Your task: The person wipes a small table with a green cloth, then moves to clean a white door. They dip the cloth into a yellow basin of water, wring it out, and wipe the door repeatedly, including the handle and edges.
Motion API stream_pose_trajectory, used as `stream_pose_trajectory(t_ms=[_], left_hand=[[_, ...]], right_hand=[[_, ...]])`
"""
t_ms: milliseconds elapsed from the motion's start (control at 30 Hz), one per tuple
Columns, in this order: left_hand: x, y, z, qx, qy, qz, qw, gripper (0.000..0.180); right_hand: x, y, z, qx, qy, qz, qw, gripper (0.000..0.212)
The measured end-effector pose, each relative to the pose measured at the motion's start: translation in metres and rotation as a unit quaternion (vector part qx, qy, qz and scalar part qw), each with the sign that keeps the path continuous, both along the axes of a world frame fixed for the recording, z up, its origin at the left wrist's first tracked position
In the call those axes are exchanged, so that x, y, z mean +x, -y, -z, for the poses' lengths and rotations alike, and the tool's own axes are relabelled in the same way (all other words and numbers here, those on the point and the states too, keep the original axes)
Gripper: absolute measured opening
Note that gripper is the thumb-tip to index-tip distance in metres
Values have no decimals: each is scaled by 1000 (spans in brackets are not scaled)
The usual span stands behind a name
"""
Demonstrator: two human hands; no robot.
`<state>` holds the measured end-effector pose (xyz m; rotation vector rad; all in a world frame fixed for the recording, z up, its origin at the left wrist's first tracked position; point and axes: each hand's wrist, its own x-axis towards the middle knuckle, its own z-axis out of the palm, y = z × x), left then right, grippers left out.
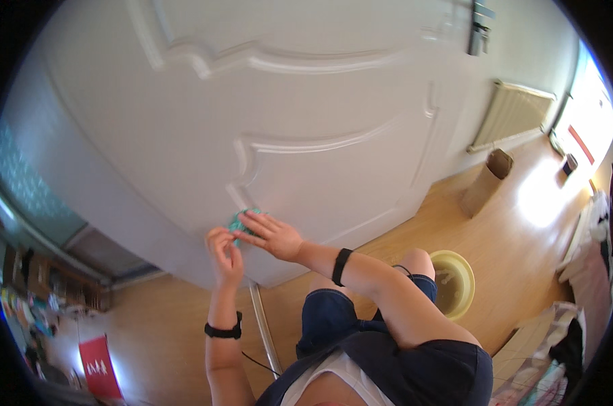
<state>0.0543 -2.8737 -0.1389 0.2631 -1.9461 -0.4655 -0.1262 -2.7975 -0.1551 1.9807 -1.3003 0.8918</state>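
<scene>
A teal cloth [237, 223] lies bunched against the lower part of a white panelled door [320, 101], near the raised moulding. My right hand [274, 235] presses the cloth to the door, its fingers laid over it and partly hiding it. Just left of it, my left hand [224, 254] has its fingers curled at the cloth's lower left edge, pinching it. Both hands meet at the cloth, and each wrist wears a black band.
A yellow bucket [466, 284] with liquid in it stands on the wooden floor, right of my knee. Farther right are a tall bin [487, 183] and a radiator [514, 116]. Keys [483, 40] hang at the door's lock. A red sign [100, 367] is at the lower left.
</scene>
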Motion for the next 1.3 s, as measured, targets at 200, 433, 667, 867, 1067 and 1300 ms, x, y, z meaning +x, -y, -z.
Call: stream_pose_trajectory(t_ms=[200, 433, 667, 867, 1067, 1300], left_hand=[[-5, 11, -32, -228, 180, -358, 887, 68], [-28, 36, -30, -302, 171, -401, 848, 139], [-29, 33, -35, -300, 169, -413, 843, 144], [-40, 19, -35, -243, 157, -422, 859, 149], [-51, 12, -37, -232, 156, -455, 846, 153], [-72, 13, -32, -200, 142, -461, 853, 156]], right_hand=[[-88, 7, -33, -57, -86, -125, 987, 29], [-220, -105, -106, -238, 38, 390, 889, 37], [-114, -39, -70, -138, 178, 87, 970, 67], [-198, -77, -54, -119, 35, 169, 978, 60], [-318, -136, -82, -163, 364, 391, 829, 75], [-342, -121, -290, -309, 274, 242, 878, 67]])
